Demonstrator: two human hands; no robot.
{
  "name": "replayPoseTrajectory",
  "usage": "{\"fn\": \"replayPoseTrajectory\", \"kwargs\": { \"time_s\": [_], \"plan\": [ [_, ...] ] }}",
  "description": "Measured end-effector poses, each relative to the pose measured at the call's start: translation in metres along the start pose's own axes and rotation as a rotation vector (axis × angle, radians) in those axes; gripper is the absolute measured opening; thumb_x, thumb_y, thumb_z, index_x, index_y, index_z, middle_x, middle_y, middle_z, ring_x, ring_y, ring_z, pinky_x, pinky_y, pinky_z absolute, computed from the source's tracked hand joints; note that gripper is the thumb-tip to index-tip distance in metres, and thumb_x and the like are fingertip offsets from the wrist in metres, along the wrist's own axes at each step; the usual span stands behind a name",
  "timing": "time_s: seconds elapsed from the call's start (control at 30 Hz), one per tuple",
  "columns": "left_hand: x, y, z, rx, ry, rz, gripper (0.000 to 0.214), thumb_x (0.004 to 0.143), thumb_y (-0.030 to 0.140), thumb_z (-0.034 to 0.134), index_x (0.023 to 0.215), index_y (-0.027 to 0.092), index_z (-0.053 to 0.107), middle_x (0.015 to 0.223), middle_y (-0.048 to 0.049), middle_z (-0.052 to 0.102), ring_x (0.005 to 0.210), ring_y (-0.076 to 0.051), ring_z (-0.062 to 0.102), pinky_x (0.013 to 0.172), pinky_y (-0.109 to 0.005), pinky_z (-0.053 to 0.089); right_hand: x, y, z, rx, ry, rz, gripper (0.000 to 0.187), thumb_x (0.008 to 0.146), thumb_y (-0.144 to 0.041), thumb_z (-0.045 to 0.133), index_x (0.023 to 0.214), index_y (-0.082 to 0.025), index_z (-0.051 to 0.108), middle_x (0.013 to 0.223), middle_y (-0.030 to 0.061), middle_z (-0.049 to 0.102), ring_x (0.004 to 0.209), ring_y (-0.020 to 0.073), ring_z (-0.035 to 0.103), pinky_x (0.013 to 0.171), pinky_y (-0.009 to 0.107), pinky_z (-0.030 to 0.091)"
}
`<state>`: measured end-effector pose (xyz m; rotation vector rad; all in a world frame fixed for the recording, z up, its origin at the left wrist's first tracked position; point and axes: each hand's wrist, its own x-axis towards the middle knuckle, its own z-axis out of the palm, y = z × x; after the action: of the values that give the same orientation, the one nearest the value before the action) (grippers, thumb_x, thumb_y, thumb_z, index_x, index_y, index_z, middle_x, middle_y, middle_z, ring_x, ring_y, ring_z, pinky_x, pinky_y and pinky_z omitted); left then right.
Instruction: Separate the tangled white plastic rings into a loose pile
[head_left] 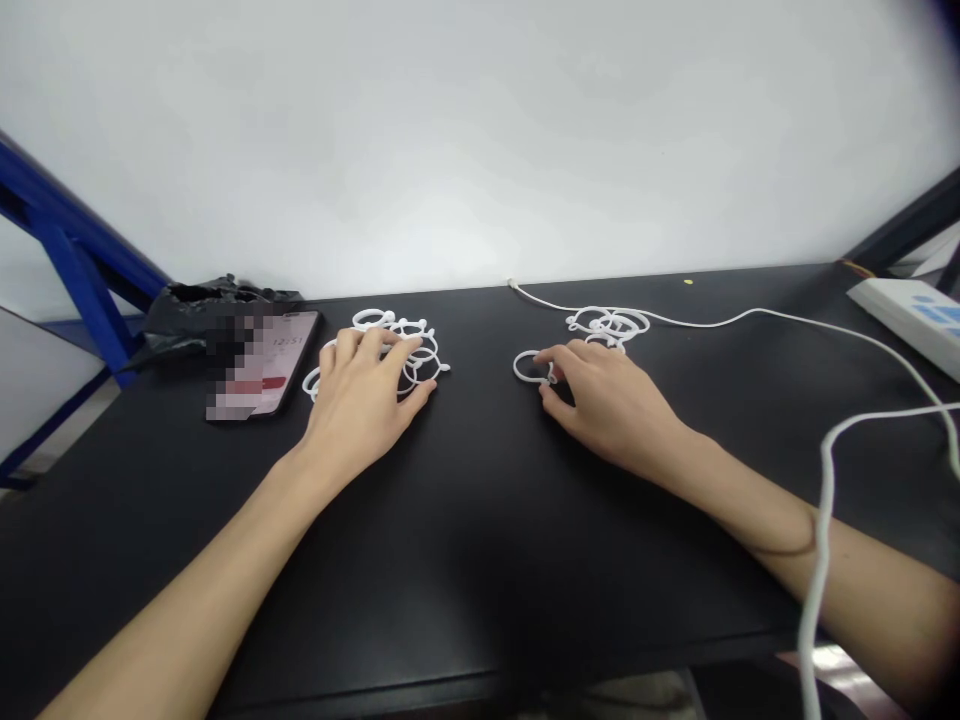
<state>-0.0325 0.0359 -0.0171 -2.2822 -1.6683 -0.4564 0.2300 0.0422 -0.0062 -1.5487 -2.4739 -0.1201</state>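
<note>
On a black table (465, 540) lie two heaps of white plastic rings. My left hand (364, 400) rests flat on the left heap (420, 350), fingers stretched out over the rings. My right hand (600, 395) is beside the right heap (611, 325); its thumb and forefinger pinch a single white ring (529, 367) that lies on the table just left of that heap.
A phone (259, 365) lies face up left of the left heap, with a crumpled black bag (199, 305) behind it. A white cable (750, 318) runs across the back right. A white power strip (911, 315) sits at the far right. A blue frame (67, 260) stands at left.
</note>
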Motion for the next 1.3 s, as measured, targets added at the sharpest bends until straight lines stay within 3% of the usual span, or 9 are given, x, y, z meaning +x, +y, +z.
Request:
{"fn": "replayPoseTrajectory", "kwargs": {
  "time_s": [0.4, 0.6, 0.9, 1.0, 1.1, 1.2, 1.3],
  "plan": [
    [0.001, 0.000, -0.001, 0.078, 0.003, -0.095, 0.038, 0.092, 0.042, 0.051, 0.119, 0.018, 0.060, 0.117, -0.0168, 0.061, 0.108, -0.041, 0.050, 0.083, -0.051, 0.039, 0.000, -0.004, -0.002, 0.070, -0.030, -0.007, 0.022, 0.091, -0.023, 0.051, 0.108, -0.015, 0.063, 0.099, 0.0096, 0.066, 0.092, 0.0250, 0.061, 0.074, 0.035, 0.046],
    [0.002, 0.003, -0.001, 0.057, -0.038, -0.112, 0.046, 0.092, 0.043, 0.049, 0.127, 0.014, 0.055, 0.123, -0.0181, 0.059, 0.113, -0.042, 0.047, 0.088, -0.052, 0.038, -0.001, -0.003, 0.001, 0.092, -0.021, -0.015, 0.023, 0.091, -0.022, 0.052, 0.110, -0.014, 0.062, 0.100, 0.0101, 0.066, 0.093, 0.0254, 0.061, 0.076, 0.036, 0.047],
    [0.003, 0.011, -0.004, 0.035, -0.034, -0.133, 0.055, 0.091, 0.047, 0.051, 0.134, 0.013, 0.050, 0.130, -0.0171, 0.055, 0.118, -0.039, 0.044, 0.094, -0.051, 0.036, -0.002, -0.003, 0.003, 0.281, 0.071, -0.070, 0.022, 0.088, -0.015, 0.056, 0.110, -0.014, 0.056, 0.098, 0.0086, 0.066, 0.090, 0.0229, 0.062, 0.075, 0.035, 0.052],
    [0.002, 0.022, -0.007, -0.039, 0.012, -0.069, 0.060, 0.090, 0.051, 0.054, 0.137, 0.015, 0.048, 0.133, -0.0154, 0.053, 0.121, -0.038, 0.043, 0.099, -0.051, 0.034, -0.003, -0.004, 0.005, 0.319, 0.130, -0.140, 0.017, 0.089, -0.015, 0.055, 0.107, -0.016, 0.056, 0.098, 0.0083, 0.065, 0.090, 0.0221, 0.061, 0.076, 0.035, 0.053],
    [-0.002, 0.038, -0.012, -0.121, 0.004, 0.092, 0.063, 0.089, 0.053, 0.056, 0.138, 0.014, 0.047, 0.131, -0.0141, 0.057, 0.119, -0.034, 0.046, 0.102, -0.050, 0.032, -0.003, -0.005, 0.004, 0.390, 0.163, -0.293, 0.014, 0.092, -0.014, 0.052, 0.105, -0.018, 0.057, 0.101, 0.0080, 0.063, 0.092, 0.0209, 0.059, 0.080, 0.035, 0.053],
    [-0.006, 0.052, -0.015, -0.157, -0.013, 0.226, 0.053, 0.091, 0.049, 0.056, 0.131, 0.013, 0.054, 0.116, -0.0117, 0.066, 0.112, -0.032, 0.052, 0.101, -0.049, 0.032, -0.004, -0.007, 0.000, 0.467, 0.193, -0.430, 0.016, 0.094, -0.014, 0.050, 0.106, -0.019, 0.058, 0.102, 0.0079, 0.062, 0.093, 0.0191, 0.057, 0.082, 0.034, 0.053],
    [-0.009, 0.060, -0.015, -0.170, 0.019, 0.269, 0.040, 0.094, 0.040, 0.054, 0.122, 0.012, 0.060, 0.102, -0.0099, 0.071, 0.103, -0.030, 0.057, 0.096, -0.048, 0.035, -0.004, -0.009, -0.003, 0.509, 0.225, -0.482, 0.015, 0.094, -0.013, 0.051, 0.106, -0.018, 0.059, 0.100, 0.0076, 0.061, 0.091, 0.0176, 0.057, 0.081, 0.032, 0.052]
  ]
}}
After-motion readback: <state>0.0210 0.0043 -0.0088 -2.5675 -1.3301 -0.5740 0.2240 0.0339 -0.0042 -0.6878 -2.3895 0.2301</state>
